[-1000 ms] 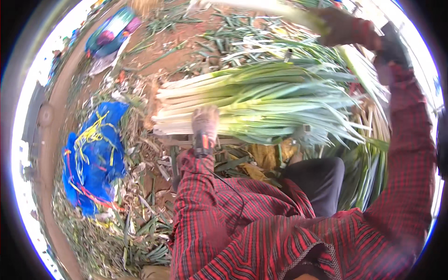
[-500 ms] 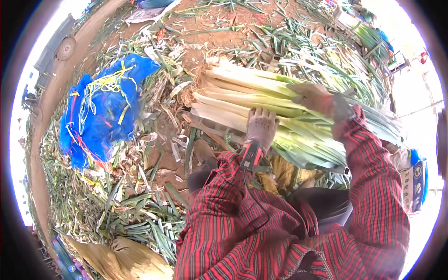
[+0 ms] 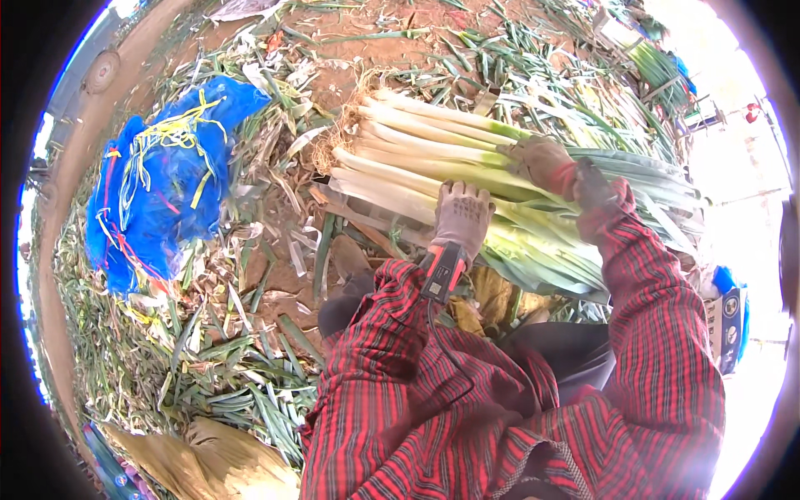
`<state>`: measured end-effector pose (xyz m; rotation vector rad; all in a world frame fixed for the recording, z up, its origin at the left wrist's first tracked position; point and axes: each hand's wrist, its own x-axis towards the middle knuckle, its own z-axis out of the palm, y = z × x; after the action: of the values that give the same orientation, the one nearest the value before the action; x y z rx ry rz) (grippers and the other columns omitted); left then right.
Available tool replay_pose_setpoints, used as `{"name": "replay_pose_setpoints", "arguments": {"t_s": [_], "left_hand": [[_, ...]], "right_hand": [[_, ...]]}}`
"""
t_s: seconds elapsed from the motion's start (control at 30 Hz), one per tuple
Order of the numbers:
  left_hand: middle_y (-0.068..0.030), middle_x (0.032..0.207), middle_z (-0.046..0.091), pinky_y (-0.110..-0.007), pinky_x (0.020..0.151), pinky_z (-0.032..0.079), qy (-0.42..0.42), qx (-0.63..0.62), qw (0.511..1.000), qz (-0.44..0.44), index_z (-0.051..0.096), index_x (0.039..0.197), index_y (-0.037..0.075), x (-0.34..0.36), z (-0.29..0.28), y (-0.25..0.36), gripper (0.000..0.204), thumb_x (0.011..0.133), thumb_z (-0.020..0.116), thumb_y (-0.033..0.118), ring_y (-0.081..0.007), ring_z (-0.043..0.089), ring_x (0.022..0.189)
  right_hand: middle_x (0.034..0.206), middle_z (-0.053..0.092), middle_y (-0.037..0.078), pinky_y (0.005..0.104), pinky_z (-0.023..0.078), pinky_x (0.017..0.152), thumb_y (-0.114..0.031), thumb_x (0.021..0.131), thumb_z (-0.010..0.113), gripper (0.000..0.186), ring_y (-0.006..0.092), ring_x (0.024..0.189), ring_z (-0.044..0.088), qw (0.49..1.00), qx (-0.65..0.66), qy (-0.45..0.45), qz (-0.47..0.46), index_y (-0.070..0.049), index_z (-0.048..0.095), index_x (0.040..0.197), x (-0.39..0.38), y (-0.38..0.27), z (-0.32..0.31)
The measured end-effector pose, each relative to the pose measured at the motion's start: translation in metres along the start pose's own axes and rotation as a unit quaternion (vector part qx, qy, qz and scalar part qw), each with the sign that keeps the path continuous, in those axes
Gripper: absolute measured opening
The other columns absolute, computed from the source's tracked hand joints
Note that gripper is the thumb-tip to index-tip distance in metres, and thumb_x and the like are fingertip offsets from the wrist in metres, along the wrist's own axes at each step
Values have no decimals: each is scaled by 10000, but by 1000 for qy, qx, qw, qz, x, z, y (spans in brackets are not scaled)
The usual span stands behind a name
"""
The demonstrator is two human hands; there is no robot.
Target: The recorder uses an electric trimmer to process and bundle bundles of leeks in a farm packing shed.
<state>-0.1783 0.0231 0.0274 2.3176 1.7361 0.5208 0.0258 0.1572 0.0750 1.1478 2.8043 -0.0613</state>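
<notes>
Left hand (image 3: 461, 215) lies flat, fingers spread, on the leeks (image 3: 433, 171); right hand (image 3: 543, 161) curls over the stalks. The bundle lies on littered ground, near a blue sack (image 3: 162, 179).

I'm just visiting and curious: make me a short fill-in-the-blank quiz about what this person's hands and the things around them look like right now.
1. Both gloved hands rest on a bundle of long white-and-green ____.
2. The left hand lies on the leeks' pale stalks, while the right hand lies nearer their ____ leaves.
3. On the ground to the person's left lies a crumpled ____ sheet with yellow strings.
4. The person's sleeves are red and ____ checked.

Missing words: leeks; green; blue; black
</notes>
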Motion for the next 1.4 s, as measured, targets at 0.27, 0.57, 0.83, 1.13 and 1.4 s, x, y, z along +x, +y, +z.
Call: {"name": "replay_pose_setpoints", "arguments": {"t_s": [0.27,0.57,0.83,1.13,1.4], "left_hand": [[-107,1073,707,-458,1042,422,-23,-14,1000,2,682,1058,103,3,1,-3,267,966,613,344,-286,629,1109],[-91,1168,686,-450,1062,414,-78,11,997,-19,681,1163,126,5,-3,0,342,986,587,403,-269,601,1171],[-95,1125,683,-447,1087,395,-30,-17,999,9,670,1158,111,1,0,-3,327,943,645,355,-279,601,1153],[-104,1017,715,-436,1019,459,-5,-43,998,44,701,1040,105,7,-4,-7,228,944,632,300,-296,653,1038],[-108,1060,724,-430,947,496,-45,-39,996,60,719,1135,121,5,-2,-11,293,944,606,312,-312,658,1024]], "right_hand": [[1295,640,152,472,418,1089,-469,872,711,798,363,1237,557,992,-71,-103,-6,-161,429,1553,-17,-33,-29],[1088,667,159,475,473,965,-442,835,698,790,357,1075,618,995,10,-92,31,-248,439,1555,-14,-44,-41],[1086,676,131,465,458,971,-393,848,716,655,335,1089,605,996,13,-8,86,-250,563,1469,5,-46,-6],[1268,651,84,484,420,1054,-355,884,720,668,319,1219,554,993,31,-25,112,-227,504,1503,-5,-51,14],[1240,661,26,472,436,1004,-409,797,734,613,272,1208,571,991,59,27,120,-269,620,1383,2,-36,40]]}}
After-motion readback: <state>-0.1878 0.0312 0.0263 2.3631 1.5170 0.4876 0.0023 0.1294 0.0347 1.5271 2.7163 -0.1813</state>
